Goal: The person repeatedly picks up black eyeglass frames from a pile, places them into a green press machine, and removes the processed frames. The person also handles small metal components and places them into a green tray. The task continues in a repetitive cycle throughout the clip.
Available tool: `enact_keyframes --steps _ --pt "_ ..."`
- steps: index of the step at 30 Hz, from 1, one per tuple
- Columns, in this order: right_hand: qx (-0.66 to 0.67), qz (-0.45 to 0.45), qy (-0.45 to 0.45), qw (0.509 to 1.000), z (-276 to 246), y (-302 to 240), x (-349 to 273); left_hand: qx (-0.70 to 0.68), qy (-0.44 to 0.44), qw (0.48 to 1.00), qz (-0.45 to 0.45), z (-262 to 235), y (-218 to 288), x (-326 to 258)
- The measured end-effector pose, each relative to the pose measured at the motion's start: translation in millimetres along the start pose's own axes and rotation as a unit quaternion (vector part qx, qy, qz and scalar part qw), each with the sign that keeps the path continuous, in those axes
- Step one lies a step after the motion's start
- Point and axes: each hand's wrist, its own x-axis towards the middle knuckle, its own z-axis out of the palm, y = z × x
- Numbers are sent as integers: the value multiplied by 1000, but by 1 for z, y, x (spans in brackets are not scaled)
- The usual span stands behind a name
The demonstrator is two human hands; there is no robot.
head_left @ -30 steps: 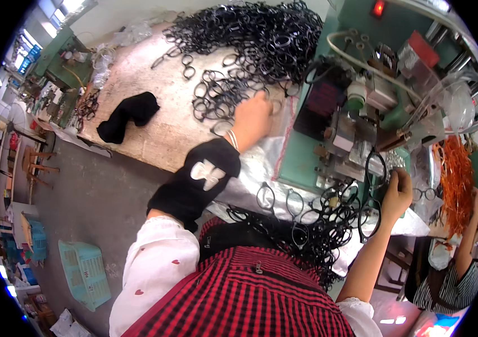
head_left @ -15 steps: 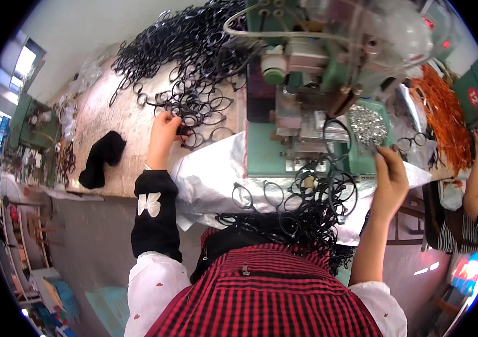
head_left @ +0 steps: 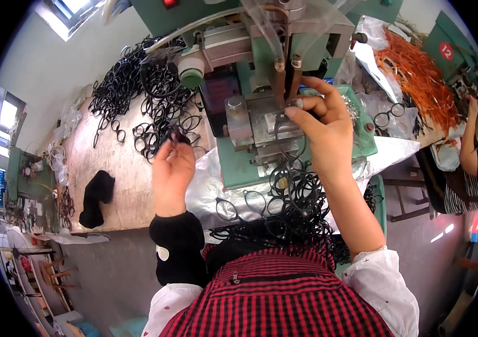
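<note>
My right hand (head_left: 329, 129) is at the green bench machine (head_left: 233, 168), its thumb and finger pinched beside the two copper-coloured rods (head_left: 285, 84). Whatever the pinch holds is too small to make out. Below it a black eyeglass frame (head_left: 304, 147) hangs at the metal block, above several more black eyeglass frames (head_left: 292, 194) heaped at the front edge. My left hand (head_left: 174, 171) is palm up at the near side of a pile of black eyeglass frames (head_left: 152, 126). Its fingers are curled round something dark and blurred that I cannot make out.
A green tray (head_left: 369, 143) of small silvery metal parts stands right of the machine, partly behind my right hand. A black cloth sleeve (head_left: 97, 199) lies on the table at left. Orange strips (head_left: 413, 78) are heaped at far right, near another person's arm (head_left: 469, 129).
My right hand has moved from the tray of metal parts to the rods of the machine. My left hand has turned palm up beside the pile. The whole view has shifted.
</note>
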Motion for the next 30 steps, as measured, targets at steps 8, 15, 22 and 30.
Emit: enact_keyframes --steps 8,15,22,30 --pt "-36 -14 -46 998 8 -32 -20 -72 -87 992 61 67 12 -10" --pt "-319 -75 -13 945 -66 4 25 606 -524 290 524 75 -124 -63" --pt "-387 -75 133 909 -133 50 -1 617 -562 141 532 75 -138 -34" --pt "-651 -153 67 740 -108 56 0 620 -518 204 553 60 -153 -39"
